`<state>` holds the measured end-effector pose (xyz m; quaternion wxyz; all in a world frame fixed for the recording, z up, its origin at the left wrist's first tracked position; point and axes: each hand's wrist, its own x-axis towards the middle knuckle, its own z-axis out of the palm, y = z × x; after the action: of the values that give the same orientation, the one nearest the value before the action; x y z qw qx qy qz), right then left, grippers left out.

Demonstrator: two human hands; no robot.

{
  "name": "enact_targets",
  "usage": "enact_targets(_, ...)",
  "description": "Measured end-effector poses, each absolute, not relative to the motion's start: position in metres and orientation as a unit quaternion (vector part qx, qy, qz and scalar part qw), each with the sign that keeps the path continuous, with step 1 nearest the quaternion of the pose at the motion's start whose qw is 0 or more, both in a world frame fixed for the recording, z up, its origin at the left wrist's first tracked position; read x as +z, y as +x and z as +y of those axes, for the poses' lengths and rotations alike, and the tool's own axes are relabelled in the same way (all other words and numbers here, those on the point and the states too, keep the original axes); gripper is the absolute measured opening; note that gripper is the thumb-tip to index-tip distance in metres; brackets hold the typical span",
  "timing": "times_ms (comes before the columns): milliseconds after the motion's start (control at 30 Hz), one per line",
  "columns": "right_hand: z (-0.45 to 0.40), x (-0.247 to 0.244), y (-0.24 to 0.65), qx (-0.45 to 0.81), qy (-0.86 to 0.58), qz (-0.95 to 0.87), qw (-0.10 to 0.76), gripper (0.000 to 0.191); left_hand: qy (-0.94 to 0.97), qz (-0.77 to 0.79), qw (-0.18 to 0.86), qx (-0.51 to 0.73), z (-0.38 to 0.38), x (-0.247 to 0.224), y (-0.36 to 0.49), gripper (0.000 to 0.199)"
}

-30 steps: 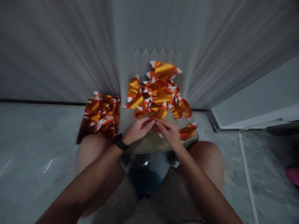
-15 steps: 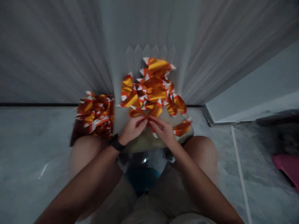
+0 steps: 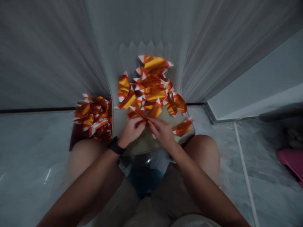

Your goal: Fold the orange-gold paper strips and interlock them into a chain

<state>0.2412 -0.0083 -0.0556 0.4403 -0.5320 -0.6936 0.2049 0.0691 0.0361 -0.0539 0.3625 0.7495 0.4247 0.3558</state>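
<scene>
Between my two hands is a folded gold joss paper piece (image 3: 141, 113), orange-red with a white tip pointing up and left. My left hand (image 3: 132, 130), with a black band on the wrist, pinches it from the left. From the right, the fingertips of my right hand (image 3: 163, 132) close on the same piece and nearly meet the left ones. The fingers hide its lower part. Just beyond lies a heap of folded paper pieces (image 3: 153, 94), shiny gold with white points, on a chair seat (image 3: 139, 146). One loose piece (image 3: 183, 127) rests right of my right hand.
A dark red box (image 3: 77, 135) full of similar folded pieces (image 3: 93, 115) stands left of the seat. Grey curtain-like folds (image 3: 47, 56) rise behind. My knees flank the seat. A pink plastic object (image 3: 290, 162) is on the floor at far right.
The view has shifted slightly, so the seat and heap appear a little further left. Both hands still pinch the same piece, whose white tip now shows more clearly.
</scene>
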Motion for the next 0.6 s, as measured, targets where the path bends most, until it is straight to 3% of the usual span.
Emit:
enact_targets(333,0.001,-0.065,0.235,0.002,-0.615,-0.685,0.391,0.033,0.689,0.515,0.365,0.356,0.043,-0.059,0.085,0.023)
enact_targets(600,0.005,-0.066,0.235,0.019,-0.641,-0.656,0.398,0.036,0.738,0.515,0.217,0.377,0.035,-0.047,0.096,0.019)
